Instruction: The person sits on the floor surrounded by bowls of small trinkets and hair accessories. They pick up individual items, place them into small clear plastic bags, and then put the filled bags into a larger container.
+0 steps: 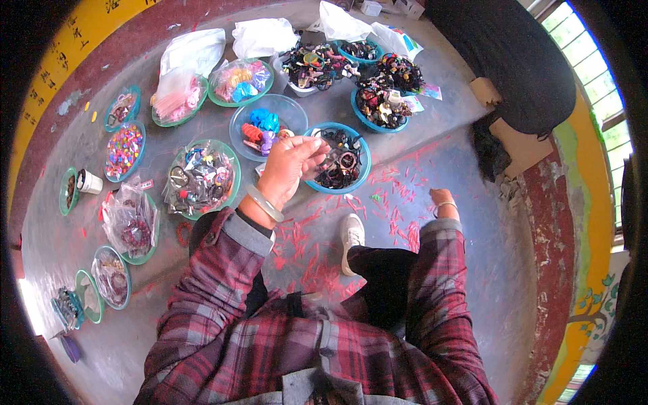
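A grey concrete floor (499, 236) is filling most of the room, with a yellow-and-maroon painted wall (40, 81) curving past ten o'clock and a barred window (584, 50) letting light in at two o'clock. Taking the left hand (290, 165) as the dial's centre, a round blue plastic basin (366, 169) of tangled dark hair ties is lying just beside it at three o'clock. A clear bluish basin (287, 111) with red, blue and purple bundles (262, 128) is standing toward eleven o'clock, and a green basin (236, 174) of mixed small packets is sitting at nine. Thin red scraps (297, 236) are littering the floor from three round to six o'clock, partly around a white shoe (352, 236) near five.

The left hand is hovering palm inward, thumb and forefinger tips meeting in a pinch; whether something thin is resting between them is too small to tell. The right hand (443, 197) is hanging toward four o'clock, well apart from the basins; its fingers are mostly hidden, so I cannot tell their state.

A loosening pinch could be dropping any small piece into the dark tangle, where it would be blending in. A low-swinging left sleeve (216, 260) could be catching the green basin's rim and spilling packets.
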Available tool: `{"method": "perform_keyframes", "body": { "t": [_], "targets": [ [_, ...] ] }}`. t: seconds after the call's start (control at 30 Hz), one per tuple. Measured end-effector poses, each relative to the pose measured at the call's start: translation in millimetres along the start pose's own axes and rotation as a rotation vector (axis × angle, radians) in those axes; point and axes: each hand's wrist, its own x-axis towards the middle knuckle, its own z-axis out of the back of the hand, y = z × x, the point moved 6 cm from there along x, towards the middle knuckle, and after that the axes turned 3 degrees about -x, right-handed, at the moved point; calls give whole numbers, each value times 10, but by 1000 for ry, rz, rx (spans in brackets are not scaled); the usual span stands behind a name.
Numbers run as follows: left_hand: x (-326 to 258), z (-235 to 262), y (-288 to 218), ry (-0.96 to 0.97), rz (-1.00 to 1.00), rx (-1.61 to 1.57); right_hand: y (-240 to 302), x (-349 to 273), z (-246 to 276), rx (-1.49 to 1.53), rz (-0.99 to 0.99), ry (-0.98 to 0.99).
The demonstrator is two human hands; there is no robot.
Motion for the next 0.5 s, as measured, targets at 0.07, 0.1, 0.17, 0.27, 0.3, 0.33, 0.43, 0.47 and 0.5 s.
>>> {"method": "perform_keyframes", "body": {
  "t": [0.07, 0.1, 0.17, 0.27, 0.3, 0.33, 0.43, 0.47, 0.5],
  "targets": [
    [20, 13, 64, 1, 11, -11, -199, 186, -10, -408, 129, -19],
    [9, 9, 95, -1, 7, -12, -250, 194, -34, -613, 192, -20],
    [-23, 59, 19, -27, -29, 8, 101, -84, 22, 103, -129, -60],
    [-17, 34, 35, -6, -17, -5, 257, -305, -58, 1066, -265, 125],
    [-13, 34, 39, -11, -13, 1, 274, -305, -53, 1106, -245, 130],
    [-8, 37, 42, -16, -8, 8, 293, -305, -51, 1146, -224, 135],
    [-5, 36, 42, -10, -19, 5, 349, -297, -60, 1187, -213, 161],
    [-7, 34, 37, -4, -26, 0, 366, -295, -66, 1187, -218, 171],
    [-12, 36, 31, -6, -30, 2, 411, -297, -63, 1258, -123, 222]
  ]
}}
